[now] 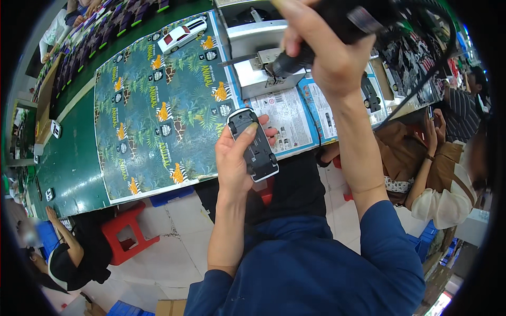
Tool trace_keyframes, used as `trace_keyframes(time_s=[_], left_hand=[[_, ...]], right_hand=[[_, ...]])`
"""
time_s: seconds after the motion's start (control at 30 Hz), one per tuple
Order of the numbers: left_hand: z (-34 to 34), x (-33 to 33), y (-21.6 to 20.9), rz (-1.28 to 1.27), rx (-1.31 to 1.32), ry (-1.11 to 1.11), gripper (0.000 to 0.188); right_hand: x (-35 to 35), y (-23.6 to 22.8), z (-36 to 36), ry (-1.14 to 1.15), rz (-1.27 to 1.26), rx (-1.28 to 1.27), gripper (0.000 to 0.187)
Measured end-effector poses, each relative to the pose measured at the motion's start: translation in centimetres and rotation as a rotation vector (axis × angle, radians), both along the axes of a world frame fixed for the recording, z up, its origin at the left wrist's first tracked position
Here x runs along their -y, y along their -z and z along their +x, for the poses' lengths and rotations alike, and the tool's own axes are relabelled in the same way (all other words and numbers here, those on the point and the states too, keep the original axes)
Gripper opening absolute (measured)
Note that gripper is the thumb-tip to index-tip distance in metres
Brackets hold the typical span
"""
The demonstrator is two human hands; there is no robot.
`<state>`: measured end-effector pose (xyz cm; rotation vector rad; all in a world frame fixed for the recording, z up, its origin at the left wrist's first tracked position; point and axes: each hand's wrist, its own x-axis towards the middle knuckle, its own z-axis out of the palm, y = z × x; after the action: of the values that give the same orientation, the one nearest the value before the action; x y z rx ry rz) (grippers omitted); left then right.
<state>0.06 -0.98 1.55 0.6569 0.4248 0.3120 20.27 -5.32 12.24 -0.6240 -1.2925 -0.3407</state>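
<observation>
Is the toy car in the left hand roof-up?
No, the toy car in the left hand has its black underside facing up.

left forearm (226, 231) near upright, bare below short blue sleeve (212, 291). left wrist (232, 185) roughly straight. left hand (232, 159) closed in grip, thumb (245, 139) laid across top, angled up and right, fingertips (271, 131) showing on far side. right forearm (361, 152) extended farther up, leaning slightly left toward right wrist (341, 97), bare too. right hand (337, 62) higher, closed in grip, one digit (298, 15) stretched to upper left; other fingers partly hidden. hands well apart. torso (321, 271) low, between arms.
</observation>
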Motion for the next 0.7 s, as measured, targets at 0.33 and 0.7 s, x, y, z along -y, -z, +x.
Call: trace_keyframes(time_s=[0.33,0.7], left_hand=[[-0.2,-0.1,-0.2,0.026,0.004,0.033,0.033],[-0.1,0.0,0.0,0.067,-0.001,0.063,0.03]], right_hand=[[1.7,-4.6,-4.9,0.185,-0.581,-0.411,0.02],[4.8,-1.9,-7.4,-0.217,-0.423,-0.5,0.012]])
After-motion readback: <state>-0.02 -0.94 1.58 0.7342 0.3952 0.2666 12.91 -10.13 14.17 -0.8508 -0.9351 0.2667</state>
